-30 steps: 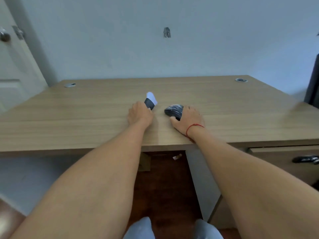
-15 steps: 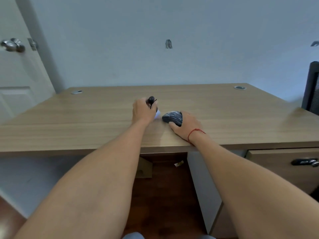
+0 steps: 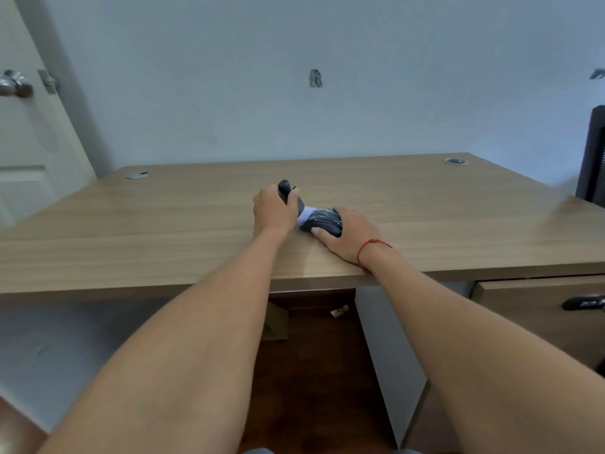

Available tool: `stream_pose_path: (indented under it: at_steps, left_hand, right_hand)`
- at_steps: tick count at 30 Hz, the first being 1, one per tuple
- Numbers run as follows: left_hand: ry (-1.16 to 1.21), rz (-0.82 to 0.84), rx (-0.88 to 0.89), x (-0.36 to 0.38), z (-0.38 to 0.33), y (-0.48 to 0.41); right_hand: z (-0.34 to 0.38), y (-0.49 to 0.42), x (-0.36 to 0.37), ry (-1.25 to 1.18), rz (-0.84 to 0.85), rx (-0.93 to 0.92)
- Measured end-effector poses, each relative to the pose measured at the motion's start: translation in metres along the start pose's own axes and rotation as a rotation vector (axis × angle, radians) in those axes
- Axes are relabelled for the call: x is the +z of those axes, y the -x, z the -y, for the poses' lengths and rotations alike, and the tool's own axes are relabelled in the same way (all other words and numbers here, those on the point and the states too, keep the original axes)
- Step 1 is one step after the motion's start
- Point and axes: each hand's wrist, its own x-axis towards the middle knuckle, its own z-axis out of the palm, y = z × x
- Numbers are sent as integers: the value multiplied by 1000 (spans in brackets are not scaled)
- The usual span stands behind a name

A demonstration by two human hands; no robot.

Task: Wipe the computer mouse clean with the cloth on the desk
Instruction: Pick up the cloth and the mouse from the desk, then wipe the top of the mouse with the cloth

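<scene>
Head view. Against half a second ago: left hand closer to the mouse, pale end of the cloth now touching the mouse's left side instead of lying short of it; right hand unchanged in place.

Left hand closed in a fist round the cloth, dark bunched end sticking out above the knuckles, pale end coming out toward the right. Right hand cupped over the computer mouse, thumb along its near side, fingers curled over the far side, pinning it to the desk. Mouse dark, glossy, with light streaks across its back, possibly reflections; blurred, hard to say. Sits directly right of the fist, in the middle of the desktop.

Red string round the right wrist. Well beyond the grip, two cable grommets: one far left, one far right. Door knob at far left. Drawer handle below right. Nothing between fist and mouse but the cloth.
</scene>
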Motion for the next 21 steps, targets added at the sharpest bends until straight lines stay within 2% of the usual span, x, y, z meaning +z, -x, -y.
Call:
stream_pose_path:
  at_steps: [4, 7, 10, 14, 18, 21]
  left_hand:
    - [-75, -66, 13, -2, 14, 10]
    - [98, -142, 30, -1, 8, 16]
    - [346, -269, -119, 5, -6, 19]
    - [166, -182, -109, 15, -4, 17]
    - [31, -179, -206, 14, 1, 12]
    - [63, -205, -139, 18, -3, 11]
  right_hand:
    - [0, 0, 1, -16, -7, -3]
    - [0, 1, 2, -11, -18, 13]
    - [0, 0, 3, -19, -42, 24]
    - [-2, -4, 3, 1, -44, 34]
    - [-6, -12, 4, -3, -79, 50]
    - [-8, -16, 4, -6, -105, 62]
